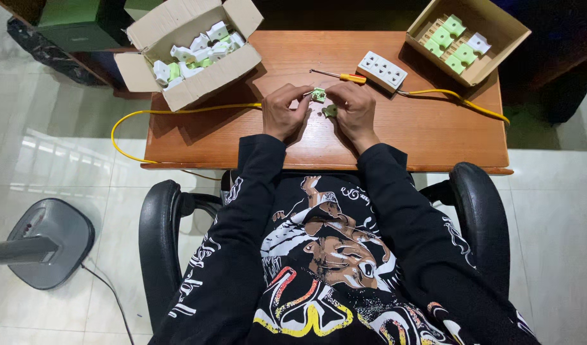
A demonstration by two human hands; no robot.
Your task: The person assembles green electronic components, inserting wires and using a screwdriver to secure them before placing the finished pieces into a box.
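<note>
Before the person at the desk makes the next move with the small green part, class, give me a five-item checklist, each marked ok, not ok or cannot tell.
1. Small green part held by both hands: ok, left hand and right hand meet on it above the wooden desk.
2. Second small piece within reach: ok, it lies under the right hand's fingers.
3. Yellow-handled screwdriver at hand: ok, it lies just beyond the hands, untouched.
4. White socket strip and yellow cable out of the hands' way: ok.
5. Screws or contacts seated in the part: cannot tell, too small.
</note>
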